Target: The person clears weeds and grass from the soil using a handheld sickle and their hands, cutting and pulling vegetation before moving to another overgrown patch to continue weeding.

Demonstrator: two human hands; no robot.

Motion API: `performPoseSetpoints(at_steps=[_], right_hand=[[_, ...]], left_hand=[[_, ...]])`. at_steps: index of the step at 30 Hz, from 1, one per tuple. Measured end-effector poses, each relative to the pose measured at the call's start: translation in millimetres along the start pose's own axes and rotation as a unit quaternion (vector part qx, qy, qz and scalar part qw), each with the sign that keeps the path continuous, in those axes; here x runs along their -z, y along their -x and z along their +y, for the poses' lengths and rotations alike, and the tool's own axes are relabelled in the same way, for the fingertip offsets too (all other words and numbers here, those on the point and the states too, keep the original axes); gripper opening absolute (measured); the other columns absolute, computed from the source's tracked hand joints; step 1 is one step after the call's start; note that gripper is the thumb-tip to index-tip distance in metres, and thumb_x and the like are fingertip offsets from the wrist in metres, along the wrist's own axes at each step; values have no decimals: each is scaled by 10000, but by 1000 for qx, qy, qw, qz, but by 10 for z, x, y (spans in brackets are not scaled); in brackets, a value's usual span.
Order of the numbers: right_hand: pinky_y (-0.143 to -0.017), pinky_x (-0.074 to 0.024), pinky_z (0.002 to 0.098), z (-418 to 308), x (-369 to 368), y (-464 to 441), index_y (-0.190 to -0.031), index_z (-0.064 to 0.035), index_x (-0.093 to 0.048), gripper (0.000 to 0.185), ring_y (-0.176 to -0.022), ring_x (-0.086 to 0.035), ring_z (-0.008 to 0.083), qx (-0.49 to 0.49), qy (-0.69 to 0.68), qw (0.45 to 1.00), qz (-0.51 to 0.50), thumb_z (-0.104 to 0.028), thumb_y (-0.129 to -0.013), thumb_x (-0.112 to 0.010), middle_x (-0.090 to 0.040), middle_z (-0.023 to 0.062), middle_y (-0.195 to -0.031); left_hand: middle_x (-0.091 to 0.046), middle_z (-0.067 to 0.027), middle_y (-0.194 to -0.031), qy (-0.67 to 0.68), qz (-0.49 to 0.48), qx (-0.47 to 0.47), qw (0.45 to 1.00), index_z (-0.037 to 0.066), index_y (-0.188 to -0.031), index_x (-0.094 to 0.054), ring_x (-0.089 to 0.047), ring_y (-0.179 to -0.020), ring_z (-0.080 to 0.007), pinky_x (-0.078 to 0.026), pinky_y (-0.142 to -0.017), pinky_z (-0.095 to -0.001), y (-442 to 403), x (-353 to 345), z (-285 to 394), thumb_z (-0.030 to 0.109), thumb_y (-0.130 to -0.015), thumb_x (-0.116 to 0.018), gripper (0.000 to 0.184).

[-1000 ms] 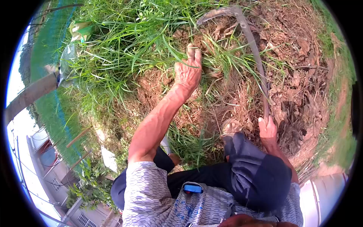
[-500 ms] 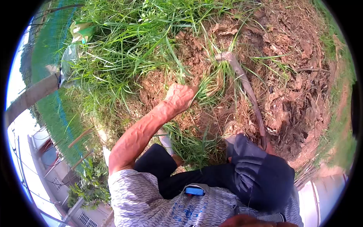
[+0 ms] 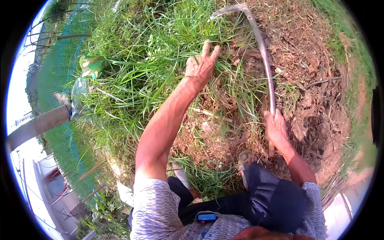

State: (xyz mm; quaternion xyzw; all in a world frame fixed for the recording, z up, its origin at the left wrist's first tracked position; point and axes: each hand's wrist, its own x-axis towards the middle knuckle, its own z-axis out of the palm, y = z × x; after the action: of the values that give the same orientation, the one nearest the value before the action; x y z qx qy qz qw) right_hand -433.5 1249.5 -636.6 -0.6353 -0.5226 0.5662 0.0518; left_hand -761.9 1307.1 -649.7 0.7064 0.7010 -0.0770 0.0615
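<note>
My left hand reaches forward into the tall green grass, its fingers spread and nothing visible held in them. My right hand is wrapped round the handle of a sickle. The sickle's long shaft points away from me, and its hooked blade bends left at the far end, over the grass beyond my left hand. The blade's tip is partly lost among the stems. Near my feet lies a heap of loose grass.
Dry brown litter and soil cover the ground on the right. At the left stand a wooden post, green netting and a clear plastic bag. A green and white packet lies in the grass.
My left hand has moved forward and its fingers have opened. The sickle has swung farther out, and my right hand on its handle has come into clearer view.
</note>
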Motion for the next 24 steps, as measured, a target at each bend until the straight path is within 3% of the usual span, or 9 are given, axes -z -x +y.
performPoseSetpoints(at_steps=[5, 7, 9, 10, 12, 14, 16, 19, 24], right_hand=[[-495, -443, 430, 530, -289, -40, -969, 30, -486, 297, -551, -590, 311, 90, 109, 989, 37, -259, -954, -551, -562, 195, -629], [-469, -436, 428, 355, -348, -141, -983, 29, -469, 275, -528, -586, 345, 88, 127, 987, 51, -232, -962, -553, -560, 210, -621], [-459, -434, 450, 593, -317, -167, -990, 32, -455, 274, -540, -597, 392, 88, -11, 996, -12, -212, -952, -574, -564, 237, -622], [-458, -436, 459, 593, -287, -81, -976, 26, -452, 264, -562, -606, 412, 114, 90, 989, 15, -206, -950, -574, -569, 249, -630], [-481, -444, 502, 645, -163, 202, -972, 12, -452, 247, -627, -622, 456, 163, 215, 959, 85, -191, -937, -587, -586, 276, -666], [-597, -463, 553, 1203, 98, 525, -1060, 3, -452, 322, -684, -609, 497, 32, 221, 974, 33, -298, -967, -518, -605, 291, -727], [-601, -463, 494, 1325, 397, 997, -978, -12, -491, 294, -689, -603, 385, -76, 251, 965, -5, -304, -961, -524, -554, 198, -720], [-577, -445, 387, 1298, 485, 1318, -936, -16, -499, 258, -615, -524, 222, -12, 135, 990, -31, -269, -946, -553, -486, 96, -681], [-486, -395, 327, 252, 193, 436, -939, -30, -489, 223, -549, -457, 135, -57, -26, 998, 9, -237, -914, -568, -461, 36, -648]], left_hand=[[-284, -261, -1518, -114, -62, 41, 991, 275, -1552, -144, -684, -867, -242, -547, -676, -380, -443, 59, -154, 3, -851, -567, 862], [-475, -237, -1382, -124, -80, 85, 985, 131, -1476, -350, -688, -881, -260, -546, -672, -391, -534, 14, -296, 50, -867, -571, 653], [-625, -194, -1139, -112, -101, 74, 986, 24, -1235, -567, -693, -890, -273, -550, -672, -396, -579, -34, -441, 97, -891, -556, 352], [-656, -166, -967, -96, -28, 63, 993, 25, -987, -645, -696, -856, -273, -553, -669, -395, -548, -75, -495, 131, -905, -543, 168], [-658, -168, -949, -87, -53, 65, 993, 30, -986, -647, -695, -832, -270, -550, -662, -394, -536, -99, -530, 133, -909, -538, 169], [-659, -170, -921, -64, -66, 36, 995, 40, -938, -646, -689, -786, -266, -541, -635, -398, -405, -145, -499, 136, -910, -535, 149], [-642, -155, -875, -70, -78, -50, 993, 56, -912, -626, -677, -776, -261, -514, -639, -394, -39, -20, -286, 118, -872, -556, 102], [-593, -112, -857, -12, -6, -95, 995, 85, -889, -613, -647, -739, -263, -477, -678, -426, 527, -218, -262, 86, -799, -573, 98], [-547, -80, -1216, -122, 115, -54, 984, 66, -912, -653, -558, -956, -237, -405, -849, -430, 484, -171, -567, 87, -773, -587, 156]])
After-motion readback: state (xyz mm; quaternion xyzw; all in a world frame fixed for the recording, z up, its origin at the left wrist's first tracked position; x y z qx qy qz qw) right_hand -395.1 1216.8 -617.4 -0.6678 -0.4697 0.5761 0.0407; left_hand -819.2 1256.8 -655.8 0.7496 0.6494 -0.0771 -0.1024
